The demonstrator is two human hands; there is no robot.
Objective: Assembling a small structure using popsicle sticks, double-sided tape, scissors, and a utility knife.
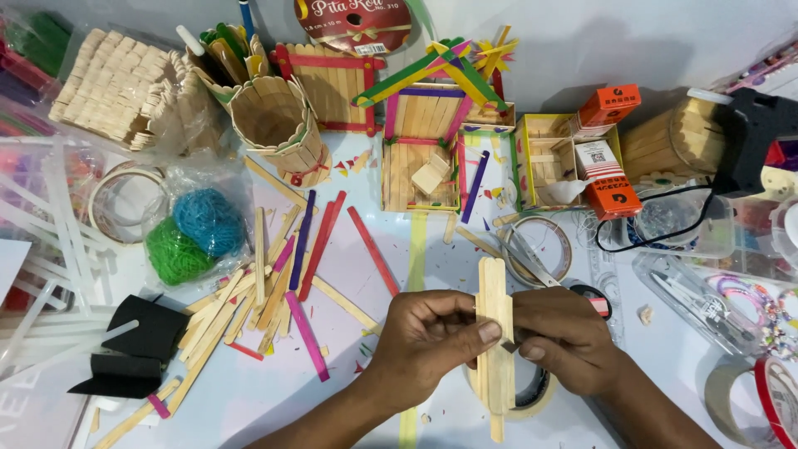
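Step in hand looks like aligning or pressing together a small panel of plain wooden craft sticks (495,333) — several pale flat sticks held side by side, upright, low in the middle of the view above the white worktop (357,274). Left hand (424,337) grips the panel from its left edge, thumb across the front, fingers (489,332) closed on it. Right hand (561,337) pinches the right edge, fingers curled shut on the same sticks; a small dark bit shows between the thumbs — cannot tell what it is.

A roll of pale masking tape (532,395) lies under the hands, partly hidden. Metal scissors (524,258) rest on another tape ring just beyond. Loose coloured and plain sticks (274,283) lie scattered to the left, well apart. A black glue gun (752,133) sits far right, and a stick-built house with a green and yellow roof (432,108) stands at the back.

Judgement: sticks seem joined but not yet set down. Next move would call for steady pressure and keeping the edges flush.
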